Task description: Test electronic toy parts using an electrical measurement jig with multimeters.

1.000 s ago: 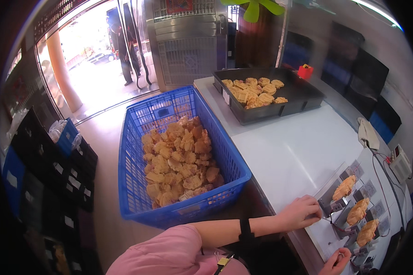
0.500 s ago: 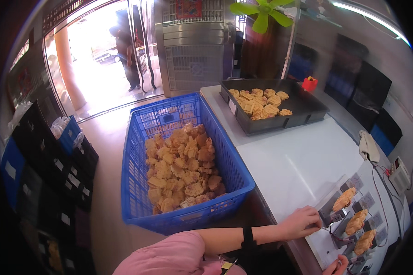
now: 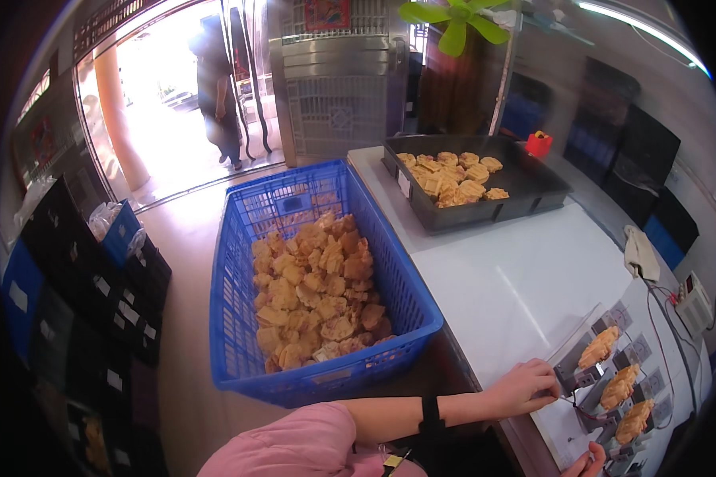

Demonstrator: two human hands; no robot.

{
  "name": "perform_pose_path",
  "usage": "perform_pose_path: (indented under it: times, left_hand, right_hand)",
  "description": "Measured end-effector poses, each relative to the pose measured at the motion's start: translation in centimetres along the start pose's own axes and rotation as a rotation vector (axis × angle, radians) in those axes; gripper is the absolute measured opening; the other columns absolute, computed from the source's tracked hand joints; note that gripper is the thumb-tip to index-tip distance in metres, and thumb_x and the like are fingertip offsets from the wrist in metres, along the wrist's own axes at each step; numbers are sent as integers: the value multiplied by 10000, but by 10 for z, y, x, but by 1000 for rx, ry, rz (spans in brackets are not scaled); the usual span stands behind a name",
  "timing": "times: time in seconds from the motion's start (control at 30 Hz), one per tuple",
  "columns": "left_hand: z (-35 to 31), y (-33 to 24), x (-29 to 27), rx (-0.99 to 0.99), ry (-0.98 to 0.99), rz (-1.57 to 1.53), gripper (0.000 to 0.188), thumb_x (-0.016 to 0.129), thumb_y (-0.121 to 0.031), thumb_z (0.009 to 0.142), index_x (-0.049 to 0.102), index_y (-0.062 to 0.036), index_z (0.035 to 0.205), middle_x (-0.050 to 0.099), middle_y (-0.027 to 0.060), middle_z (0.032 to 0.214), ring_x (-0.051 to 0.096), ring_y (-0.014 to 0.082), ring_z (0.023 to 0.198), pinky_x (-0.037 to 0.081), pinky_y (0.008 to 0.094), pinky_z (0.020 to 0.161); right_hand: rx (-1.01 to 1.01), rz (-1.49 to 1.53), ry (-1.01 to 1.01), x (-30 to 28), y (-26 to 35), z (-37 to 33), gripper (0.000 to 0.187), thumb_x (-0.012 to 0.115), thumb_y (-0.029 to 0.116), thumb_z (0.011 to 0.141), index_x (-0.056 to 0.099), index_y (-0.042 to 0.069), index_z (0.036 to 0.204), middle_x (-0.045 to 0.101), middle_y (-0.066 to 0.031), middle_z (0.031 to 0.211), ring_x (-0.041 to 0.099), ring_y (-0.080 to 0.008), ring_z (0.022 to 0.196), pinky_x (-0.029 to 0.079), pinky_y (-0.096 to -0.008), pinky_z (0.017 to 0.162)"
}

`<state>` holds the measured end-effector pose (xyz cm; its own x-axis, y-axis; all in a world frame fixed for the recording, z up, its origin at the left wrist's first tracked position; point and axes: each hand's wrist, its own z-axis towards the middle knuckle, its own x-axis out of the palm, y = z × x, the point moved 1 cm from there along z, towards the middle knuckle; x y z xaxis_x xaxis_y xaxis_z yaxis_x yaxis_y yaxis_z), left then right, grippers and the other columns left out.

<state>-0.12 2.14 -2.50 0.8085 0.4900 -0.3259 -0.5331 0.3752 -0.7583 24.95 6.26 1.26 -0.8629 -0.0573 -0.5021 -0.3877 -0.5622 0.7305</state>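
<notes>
My left hand [image 3: 523,388] reaches over the right side of the white table, fingers pinched together. Thin dark wires [image 3: 582,412] start close to its fingertips; what it pinches is too small to make out. Lower down, my right hand [image 3: 587,461] is partly cut off by the lower edge, its fingers bent together, and what they hold is hidden. Beside both hands stands a row of small grey fixtures [image 3: 587,377]. Three golden, ridged, biscuit-like pieces sit on them: a far one [image 3: 599,347], a middle one [image 3: 620,386] and a near one [image 3: 635,422].
A blue plastic basket [image 3: 433,319] heaped with similar golden pieces [image 3: 310,286] stands left of the table [image 3: 485,294]. On the table's far end, a black tray [image 3: 525,208] holds several more. A small device [image 3: 694,308] with cables lies at right. A person [image 3: 219,95] stands in the doorway.
The person in the doorway has come a little closer. Both my hands stay almost where they were, at the fixtures.
</notes>
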Motion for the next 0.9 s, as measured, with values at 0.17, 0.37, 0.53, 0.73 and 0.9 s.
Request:
perform_pose_path:
  times: [0.17,0.37,0.53,0.73,0.9]
  left_hand:
    - [0,-1,0,26,-29,-11,84,696,-147,852,635,-99,884,568,61,992,525,286,1077,417,413,919]
    - [-1,0,0,30,-35,1,84,698,-155,851,637,-111,888,567,53,991,525,278,1084,411,415,918]
    - [-1,0,0,29,-39,6,80,701,-161,847,646,-120,890,570,46,991,529,276,1082,413,413,916]
    - [-1,-1,-1,26,-49,-4,84,699,-168,849,639,-120,883,570,48,982,533,283,1073,416,416,906]
    - [-1,2,2,4,-40,-10,86,695,-174,850,628,-128,877,566,41,984,528,273,1090,411,414,912]
  right_hand:
    - [72,30,-35,1,7,-1,278,484,120,1009,596,-73,1175,631,-211,1142,617,-313,997,500,-384,886]
    - [91,5,-17,-3,10,-1,297,495,126,998,584,-76,1197,633,-211,1141,617,-314,1008,503,-393,886]
    - [78,40,-42,0,12,-1,308,501,134,994,579,-78,1204,632,-209,1144,617,-311,1010,505,-390,885]
    - [158,16,-27,4,14,1,311,502,130,990,576,-84,1204,628,-216,1147,618,-318,1016,506,-390,904]
    - [120,-69,-63,6,10,1,314,498,137,991,576,-72,1212,621,-213,1170,621,-326,1022,512,-396,904]
